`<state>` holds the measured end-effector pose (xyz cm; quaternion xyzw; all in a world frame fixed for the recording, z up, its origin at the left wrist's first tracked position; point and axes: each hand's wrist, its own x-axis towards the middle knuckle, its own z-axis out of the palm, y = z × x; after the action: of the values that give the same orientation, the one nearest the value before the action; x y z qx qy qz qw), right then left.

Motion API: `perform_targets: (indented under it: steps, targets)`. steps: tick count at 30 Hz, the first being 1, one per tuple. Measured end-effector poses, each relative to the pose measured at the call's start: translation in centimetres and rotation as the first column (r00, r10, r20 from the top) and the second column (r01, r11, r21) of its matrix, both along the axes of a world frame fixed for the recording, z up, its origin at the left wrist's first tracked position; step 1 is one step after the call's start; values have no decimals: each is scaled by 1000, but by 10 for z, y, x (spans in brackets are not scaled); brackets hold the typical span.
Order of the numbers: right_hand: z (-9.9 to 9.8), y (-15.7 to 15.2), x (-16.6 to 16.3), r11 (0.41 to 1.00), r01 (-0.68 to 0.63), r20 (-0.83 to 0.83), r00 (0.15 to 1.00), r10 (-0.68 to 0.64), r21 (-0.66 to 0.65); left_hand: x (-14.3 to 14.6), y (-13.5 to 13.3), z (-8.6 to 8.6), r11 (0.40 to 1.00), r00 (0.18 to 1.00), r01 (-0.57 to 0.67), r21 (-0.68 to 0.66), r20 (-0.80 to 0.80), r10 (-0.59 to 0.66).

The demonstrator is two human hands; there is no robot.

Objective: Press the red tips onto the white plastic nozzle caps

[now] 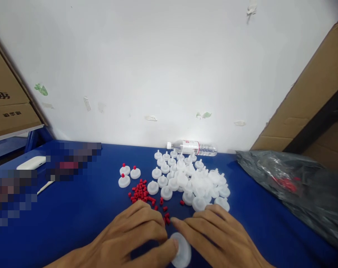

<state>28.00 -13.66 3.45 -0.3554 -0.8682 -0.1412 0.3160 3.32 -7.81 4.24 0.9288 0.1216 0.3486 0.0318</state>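
Observation:
Near the front edge of the view, a white round plastic cap (183,251) with a raised middle is held by my left hand (138,234). The left thumb presses on the cap's face, and the other fingers are curled. My right hand (216,234) lies close on the cap's other side, fingers bent, one fingertip against the small red caps (168,221). What that hand grips underneath is hidden. Beyond my hands is a pile of small red caps (140,191). Right of it lies a large heap of white spouted caps (198,182).
Three white caps with red tips (124,181) stand left of the red pile. A plastic bottle (205,149) lies along the white wall. A grey plastic bag (291,197) with red pieces inside is at right. A white device (31,162) and blurred items lie left, on the blue table (82,216).

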Motion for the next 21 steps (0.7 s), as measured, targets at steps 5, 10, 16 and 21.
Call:
perform_targets:
  steps: [5,10,16,21]
  targets:
    - [3,8,4,992,126,-28,992,-125,31,-16,33,2,995,989,-75,65,130,66]
    - [-1,16,8,986,155,-98,984,-149,55,-35,77,5,950,957,-287,122,68,281]
    - [-2,16,11,992,113,-102,989,-107,53,-38,96,-1,912,903,-405,59,-128,409]
    - [0,15,14,997,46,-80,996,-41,58,-41,102,-6,880,856,-466,92,-205,474]
